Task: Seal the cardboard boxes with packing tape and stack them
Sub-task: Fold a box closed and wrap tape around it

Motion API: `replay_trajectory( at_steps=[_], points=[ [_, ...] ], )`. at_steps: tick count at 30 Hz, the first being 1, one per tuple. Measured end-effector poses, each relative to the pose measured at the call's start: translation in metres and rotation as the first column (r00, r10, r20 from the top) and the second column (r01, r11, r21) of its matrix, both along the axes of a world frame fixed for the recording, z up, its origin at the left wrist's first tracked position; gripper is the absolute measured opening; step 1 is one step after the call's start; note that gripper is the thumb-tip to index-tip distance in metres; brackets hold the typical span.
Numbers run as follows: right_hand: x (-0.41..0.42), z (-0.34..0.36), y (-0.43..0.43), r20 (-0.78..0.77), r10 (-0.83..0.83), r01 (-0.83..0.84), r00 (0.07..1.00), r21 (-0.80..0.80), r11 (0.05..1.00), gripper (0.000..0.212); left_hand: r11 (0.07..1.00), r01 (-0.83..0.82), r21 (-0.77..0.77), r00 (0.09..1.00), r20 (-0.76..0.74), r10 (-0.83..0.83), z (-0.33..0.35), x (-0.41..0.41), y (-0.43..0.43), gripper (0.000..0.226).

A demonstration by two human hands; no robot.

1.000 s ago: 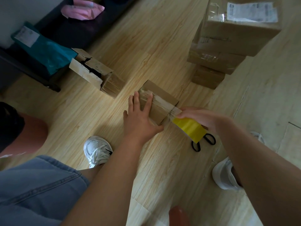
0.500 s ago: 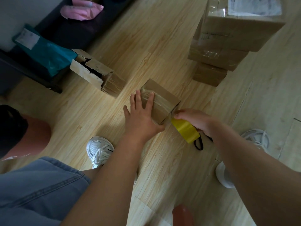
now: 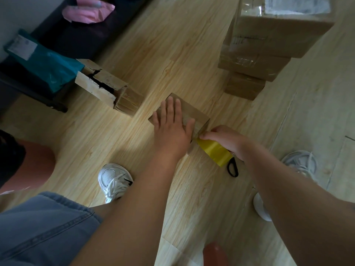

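A small cardboard box [image 3: 194, 113] lies on the wood floor in the middle of the view. My left hand [image 3: 171, 125] presses flat on its top with straight fingers. My right hand [image 3: 224, 139] grips a yellow roll of packing tape [image 3: 215, 152] held against the box's near right corner. A stack of three taped boxes [image 3: 269, 45] stands at the upper right. An open box with torn flaps [image 3: 109, 87] lies to the left.
Black-handled scissors [image 3: 232, 168] lie on the floor just under the tape roll. My white shoes [image 3: 114, 180] stand below. A dark bench [image 3: 80, 41] at upper left carries teal [image 3: 48, 66] and pink [image 3: 88, 11] mailer bags.
My left hand slid further up over the box top. My right hand brought the tape roll in closer to the box's corner.
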State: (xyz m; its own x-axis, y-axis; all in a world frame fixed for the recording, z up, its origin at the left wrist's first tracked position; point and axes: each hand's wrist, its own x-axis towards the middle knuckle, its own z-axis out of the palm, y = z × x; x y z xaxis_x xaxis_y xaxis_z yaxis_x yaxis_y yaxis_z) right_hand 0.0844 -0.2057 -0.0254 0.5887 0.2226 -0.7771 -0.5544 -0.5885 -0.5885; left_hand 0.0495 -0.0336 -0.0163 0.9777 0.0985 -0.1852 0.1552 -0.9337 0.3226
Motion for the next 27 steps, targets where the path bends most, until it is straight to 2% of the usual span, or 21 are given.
replay_trajectory(
  at_steps=[4,9,11,13,15,16,18,20,24,25,27],
  points=[
    [0.002,-0.002,0.0,0.047,0.005,-0.004,0.999,-0.006,1.0,0.043,0.997,-0.024,0.069,1.0,-0.012,0.025,-0.007,0.004,-0.008,0.07],
    [-0.002,0.005,0.003,0.107,-0.071,0.075,0.992,-0.037,0.997,0.036,0.996,-0.041,0.08,0.999,-0.007,0.042,-0.009,0.006,-0.01,0.071],
    [-0.007,0.003,0.001,0.178,-0.098,0.119,0.979,-0.112,0.987,0.042,0.999,-0.048,0.011,0.998,0.028,0.047,-0.006,0.005,-0.006,0.074],
    [-0.015,0.004,-0.004,0.226,-0.062,0.099,0.972,-0.158,0.982,0.047,0.985,-0.078,-0.156,0.994,0.061,0.089,0.001,0.003,0.0,0.084],
    [-0.025,0.005,-0.011,0.214,-0.034,0.059,0.976,-0.115,0.992,0.055,0.951,-0.129,-0.279,0.991,0.003,0.136,0.009,-0.003,0.007,0.096],
    [-0.029,0.004,-0.015,0.197,-0.04,0.054,0.98,-0.07,0.996,0.056,0.955,-0.141,-0.26,0.99,-0.046,0.134,0.01,-0.007,0.011,0.106],
    [-0.037,0.004,-0.022,0.165,-0.04,0.043,0.985,-0.014,0.999,0.044,0.987,-0.102,-0.12,0.987,-0.139,0.085,0.011,-0.018,0.016,0.128],
    [-0.041,0.005,-0.025,0.124,-0.026,0.024,0.992,0.018,1.0,0.033,0.998,-0.046,-0.03,0.985,-0.168,0.041,0.009,-0.022,0.02,0.138],
    [-0.034,0.007,-0.025,0.12,-0.002,-0.002,0.993,0.03,1.0,0.014,0.986,-0.081,-0.149,0.992,-0.106,0.065,0.011,-0.01,0.025,0.132],
    [-0.031,0.011,-0.027,0.133,-0.007,0.003,0.991,0.031,1.0,0.014,0.982,-0.096,-0.164,0.991,-0.105,0.08,0.013,-0.005,0.027,0.131],
    [-0.026,0.021,-0.033,0.148,-0.091,0.081,0.985,0.071,0.994,0.031,0.973,-0.135,-0.184,0.984,-0.137,0.111,0.017,0.006,0.035,0.129]
  ],
)
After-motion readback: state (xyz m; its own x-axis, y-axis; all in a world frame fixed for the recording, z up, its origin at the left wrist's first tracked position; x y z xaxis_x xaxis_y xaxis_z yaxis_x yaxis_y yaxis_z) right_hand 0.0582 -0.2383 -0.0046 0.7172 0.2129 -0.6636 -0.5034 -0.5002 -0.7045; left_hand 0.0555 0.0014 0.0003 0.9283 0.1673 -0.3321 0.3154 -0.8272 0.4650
